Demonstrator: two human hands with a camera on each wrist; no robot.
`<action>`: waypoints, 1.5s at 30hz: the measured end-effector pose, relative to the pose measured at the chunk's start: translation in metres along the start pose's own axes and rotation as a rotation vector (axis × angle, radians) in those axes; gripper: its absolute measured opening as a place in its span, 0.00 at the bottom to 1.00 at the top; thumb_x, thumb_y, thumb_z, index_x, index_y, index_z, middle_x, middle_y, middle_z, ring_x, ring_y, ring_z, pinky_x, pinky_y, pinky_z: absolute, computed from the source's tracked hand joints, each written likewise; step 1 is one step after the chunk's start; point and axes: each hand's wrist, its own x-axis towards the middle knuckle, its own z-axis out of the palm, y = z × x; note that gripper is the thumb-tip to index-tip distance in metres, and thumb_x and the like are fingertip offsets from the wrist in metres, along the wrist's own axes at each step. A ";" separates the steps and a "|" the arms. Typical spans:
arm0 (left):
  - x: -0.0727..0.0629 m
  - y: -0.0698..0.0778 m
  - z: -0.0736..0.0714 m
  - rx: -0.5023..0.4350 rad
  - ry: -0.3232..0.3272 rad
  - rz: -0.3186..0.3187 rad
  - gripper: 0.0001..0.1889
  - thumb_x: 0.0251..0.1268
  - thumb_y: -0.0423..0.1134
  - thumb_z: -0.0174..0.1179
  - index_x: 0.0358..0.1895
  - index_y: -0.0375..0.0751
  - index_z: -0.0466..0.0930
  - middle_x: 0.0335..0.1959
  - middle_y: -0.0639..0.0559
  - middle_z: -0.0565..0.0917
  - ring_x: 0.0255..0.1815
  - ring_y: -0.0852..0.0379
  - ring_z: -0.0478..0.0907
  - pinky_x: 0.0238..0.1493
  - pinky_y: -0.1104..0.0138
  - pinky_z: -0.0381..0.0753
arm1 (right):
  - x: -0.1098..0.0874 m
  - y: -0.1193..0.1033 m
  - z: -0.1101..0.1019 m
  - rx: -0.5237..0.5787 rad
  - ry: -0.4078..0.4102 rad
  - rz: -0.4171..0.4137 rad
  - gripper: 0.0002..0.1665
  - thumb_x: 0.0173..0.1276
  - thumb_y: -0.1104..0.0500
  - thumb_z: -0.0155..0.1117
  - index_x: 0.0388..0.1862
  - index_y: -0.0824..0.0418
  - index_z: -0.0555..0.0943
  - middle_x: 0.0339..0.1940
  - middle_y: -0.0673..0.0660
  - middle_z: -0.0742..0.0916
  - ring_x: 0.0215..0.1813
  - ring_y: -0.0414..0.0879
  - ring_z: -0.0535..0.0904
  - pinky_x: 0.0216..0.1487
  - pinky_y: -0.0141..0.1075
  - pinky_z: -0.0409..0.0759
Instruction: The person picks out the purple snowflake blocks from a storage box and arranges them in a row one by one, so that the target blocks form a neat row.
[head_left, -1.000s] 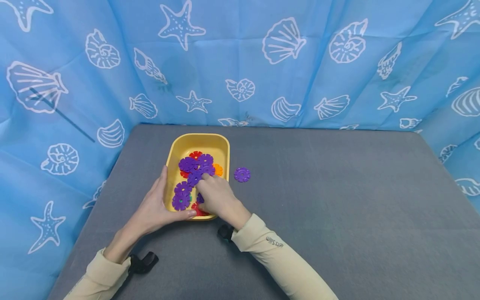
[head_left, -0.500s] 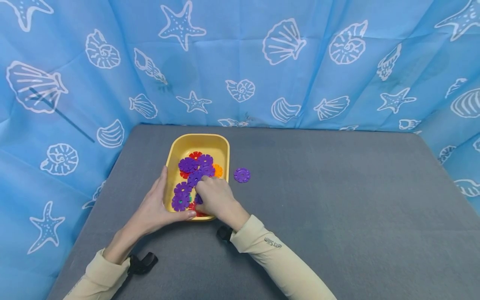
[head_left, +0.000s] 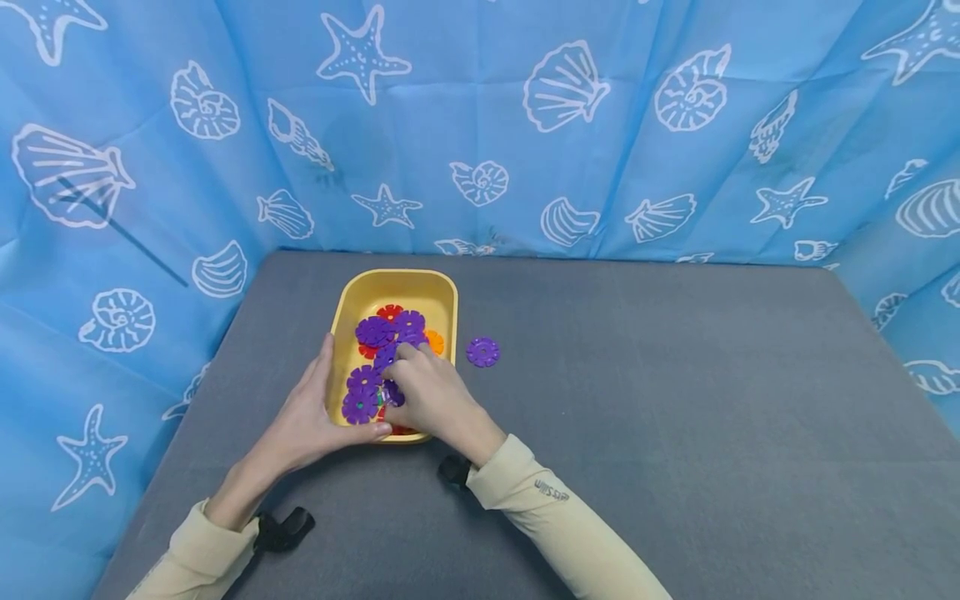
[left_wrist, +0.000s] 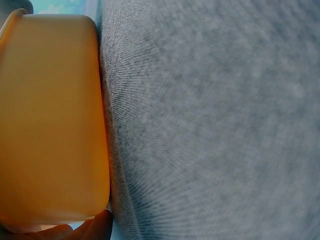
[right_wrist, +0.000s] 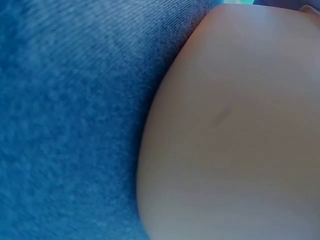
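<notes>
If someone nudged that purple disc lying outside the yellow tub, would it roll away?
Probably not: the purple notched disc lies flat, so it would likely slide on the gray tabletop. It looks thin, so probably light.

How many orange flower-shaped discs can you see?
1: the orange disc, inside the yellow tray near its right wall, beside the purple discs. Others may be hidden under those or the right hand.
</notes>
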 end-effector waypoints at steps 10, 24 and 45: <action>0.001 0.003 -0.002 0.017 -0.010 -0.027 0.72 0.50 0.66 0.74 0.83 0.56 0.21 0.83 0.34 0.47 0.79 0.29 0.57 0.68 0.34 0.71 | -0.001 0.005 -0.005 0.139 -0.005 0.002 0.27 0.58 0.52 0.79 0.56 0.59 0.88 0.44 0.53 0.84 0.39 0.41 0.75 0.38 0.24 0.78; 0.003 0.002 -0.002 0.003 -0.012 -0.019 0.72 0.51 0.63 0.75 0.83 0.54 0.21 0.83 0.33 0.46 0.79 0.28 0.56 0.70 0.33 0.69 | -0.003 0.012 -0.010 0.316 0.074 -0.002 0.27 0.61 0.57 0.76 0.59 0.63 0.86 0.48 0.57 0.86 0.43 0.43 0.79 0.38 0.23 0.79; 0.004 0.002 -0.001 0.021 0.004 -0.013 0.75 0.47 0.65 0.76 0.83 0.53 0.22 0.84 0.32 0.45 0.80 0.27 0.54 0.71 0.33 0.67 | -0.017 0.031 -0.033 0.497 0.244 0.041 0.29 0.59 0.60 0.79 0.60 0.65 0.85 0.56 0.61 0.88 0.57 0.51 0.86 0.53 0.40 0.89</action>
